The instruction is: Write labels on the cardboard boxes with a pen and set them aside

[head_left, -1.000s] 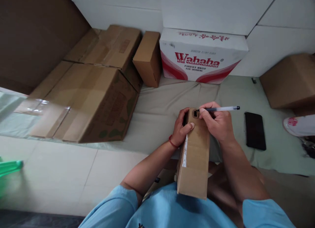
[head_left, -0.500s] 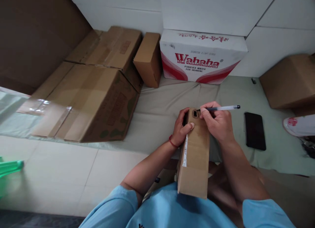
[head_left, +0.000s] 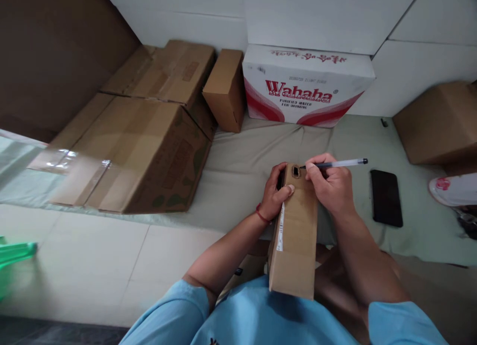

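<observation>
A long narrow cardboard box (head_left: 295,236) rests on my lap, pointing away from me. My left hand (head_left: 275,193) grips its far left edge, thumb on top, fingers curled round the side. My right hand (head_left: 331,186) pinches a clear-barrelled pen (head_left: 337,163) with a black cap end pointing right. The pen tip sits just right of a dark drawn mark (head_left: 295,172) near the box's far end. A white label strip (head_left: 281,228) runs along the box's left edge.
A black phone (head_left: 386,197) lies on the pale green mat right of my hands. A white and red Wahaha carton (head_left: 305,84) stands against the wall, a small brown box (head_left: 225,88) beside it. Large cardboard boxes (head_left: 145,151) lie left, another box (head_left: 439,121) at right.
My right hand and pen have shifted slightly right and the pen has tilted a little. The box and my left hand stay put.
</observation>
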